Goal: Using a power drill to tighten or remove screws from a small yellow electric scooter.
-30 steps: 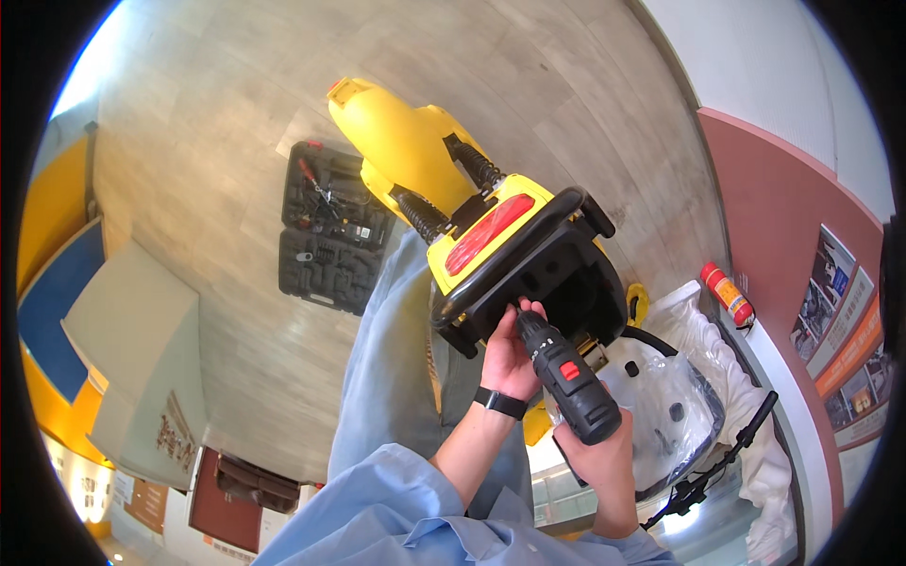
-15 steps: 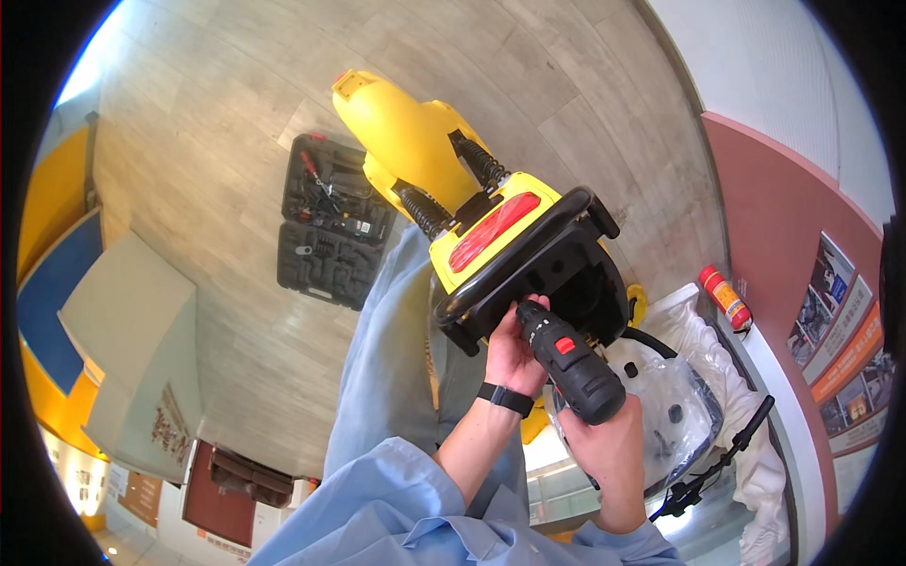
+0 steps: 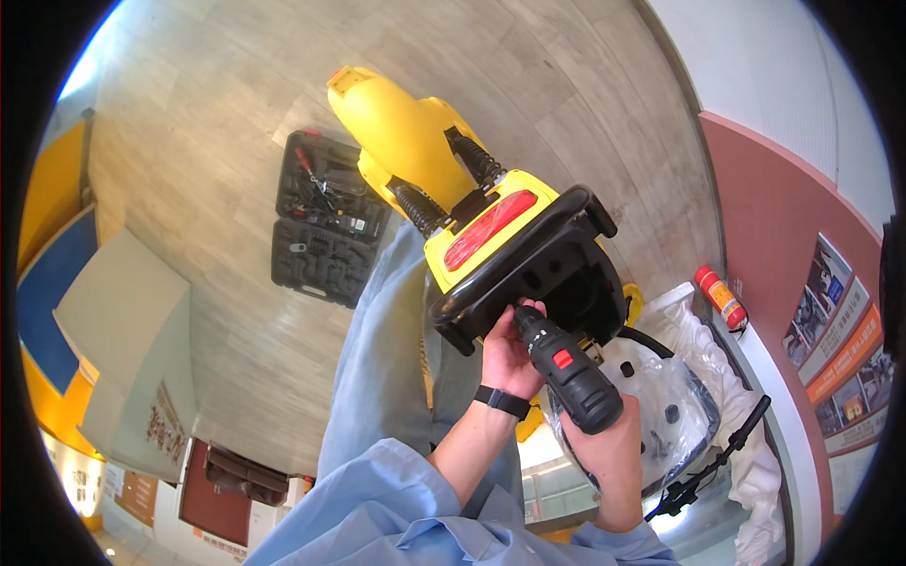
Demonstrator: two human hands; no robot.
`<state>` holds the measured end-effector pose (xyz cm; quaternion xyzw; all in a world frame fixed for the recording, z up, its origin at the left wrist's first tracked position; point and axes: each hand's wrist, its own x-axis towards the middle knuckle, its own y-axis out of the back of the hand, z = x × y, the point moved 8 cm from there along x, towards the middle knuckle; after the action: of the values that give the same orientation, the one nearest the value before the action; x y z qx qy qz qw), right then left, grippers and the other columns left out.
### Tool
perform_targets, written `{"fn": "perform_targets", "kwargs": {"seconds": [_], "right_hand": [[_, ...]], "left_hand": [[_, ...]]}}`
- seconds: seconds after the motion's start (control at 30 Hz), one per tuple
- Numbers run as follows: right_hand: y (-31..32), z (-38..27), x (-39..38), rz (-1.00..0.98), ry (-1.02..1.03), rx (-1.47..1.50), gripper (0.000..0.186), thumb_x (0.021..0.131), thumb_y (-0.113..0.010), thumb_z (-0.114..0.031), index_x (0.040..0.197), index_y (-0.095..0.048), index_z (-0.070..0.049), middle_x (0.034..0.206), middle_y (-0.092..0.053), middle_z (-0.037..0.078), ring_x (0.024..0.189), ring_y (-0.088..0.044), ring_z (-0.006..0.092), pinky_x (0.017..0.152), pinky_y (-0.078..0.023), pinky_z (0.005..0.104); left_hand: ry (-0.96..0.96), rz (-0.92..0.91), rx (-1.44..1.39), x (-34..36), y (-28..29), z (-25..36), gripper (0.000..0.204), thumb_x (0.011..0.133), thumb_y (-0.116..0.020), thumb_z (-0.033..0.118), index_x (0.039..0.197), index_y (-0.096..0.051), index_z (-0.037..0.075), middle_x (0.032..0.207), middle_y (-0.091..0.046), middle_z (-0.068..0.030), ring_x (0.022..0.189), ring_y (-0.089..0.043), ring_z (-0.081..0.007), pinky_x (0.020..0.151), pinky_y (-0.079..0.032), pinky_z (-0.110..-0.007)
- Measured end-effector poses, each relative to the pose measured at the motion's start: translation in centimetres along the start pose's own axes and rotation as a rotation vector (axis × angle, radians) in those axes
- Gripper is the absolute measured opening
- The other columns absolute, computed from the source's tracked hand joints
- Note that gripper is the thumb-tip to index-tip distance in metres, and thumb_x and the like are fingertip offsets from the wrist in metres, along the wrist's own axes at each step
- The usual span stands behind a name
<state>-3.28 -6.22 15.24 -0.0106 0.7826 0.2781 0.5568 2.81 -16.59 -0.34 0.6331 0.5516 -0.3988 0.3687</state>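
My right hand grips a black cordless drill with a red button, its chuck pointing up and left into the underside of a yellow and black scooter-like vehicle. My left hand, wearing a black wristband, is closed beside the drill's chuck, against the black plastic rear part. Its fingertips are partly hidden by the chuck, so what they pinch does not show. A red reflector-like lamp lies across the yellow panel, between two black coil springs.
On the wood-look floor lies an opened black tool case with red-handled pliers inside. A plastic-wrapped part, white wrapping and a black bar lie at right. A fire extinguisher stands by the pink wall.
The whole view has shifted slightly. Both hands keep their places at the drill, and the drill stays at the black part.
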Motion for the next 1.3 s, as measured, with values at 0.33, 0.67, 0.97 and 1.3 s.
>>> {"fn": "perform_targets", "kwargs": {"seconds": [0.33,0.67,0.97,1.3], "right_hand": [[0.1,1.0,0.2,0.09,0.093,-0.004,0.035,0.076,-0.079,-0.013,0.11,-0.071,-0.01,0.08,-0.069,0.019,0.078,-0.07,0.0401,0.068,-0.055,0.038],[0.1,0.1,0.7,0.071,0.22,-0.104,0.04,0.073,-0.079,-0.016,0.111,-0.07,-0.01,0.083,-0.07,0.016,0.077,-0.07,0.0383,0.065,-0.055,0.0404],[0.3,-0.2,0.7,0.067,0.211,-0.131,0.037,0.074,-0.079,-0.017,0.108,-0.07,-0.01,0.082,-0.07,0.015,0.075,-0.07,0.0377,0.063,-0.055,0.0412],[0.4,0.6,0.8,0.027,0.118,-0.06,0.034,0.075,-0.079,-0.017,0.108,-0.07,-0.012,0.081,-0.07,0.017,0.075,-0.07,0.0376,0.064,-0.055,0.0412]], "left_hand": [[0.038,0.081,0.009,0.5,0.3,-0.4,0.013,0.101,-0.06,0.024,0.104,-0.066,0.012,0.101,-0.072,-0.0019,0.1,-0.07,-0.0187,0.085,-0.054,-0.045],[0.075,0.064,-0.035,-0.1,-0.5,-0.2,0.011,0.099,-0.061,0.024,0.099,-0.066,0.014,0.095,-0.073,0.0043,0.095,-0.072,-0.0158,0.08,-0.05,-0.044],[0.05,0.087,0.019,0.1,-0.4,-0.2,0.011,0.099,-0.061,0.024,0.098,-0.065,0.014,0.092,-0.073,0.0047,0.093,-0.072,-0.0158,0.078,-0.049,-0.044],[-0.006,0.09,0.036,0.5,0.3,0.3,0.013,0.101,-0.058,0.025,0.102,-0.065,0.015,0.099,-0.072,0.0037,0.099,-0.071,-0.0164,0.08,-0.052,-0.049]]}}
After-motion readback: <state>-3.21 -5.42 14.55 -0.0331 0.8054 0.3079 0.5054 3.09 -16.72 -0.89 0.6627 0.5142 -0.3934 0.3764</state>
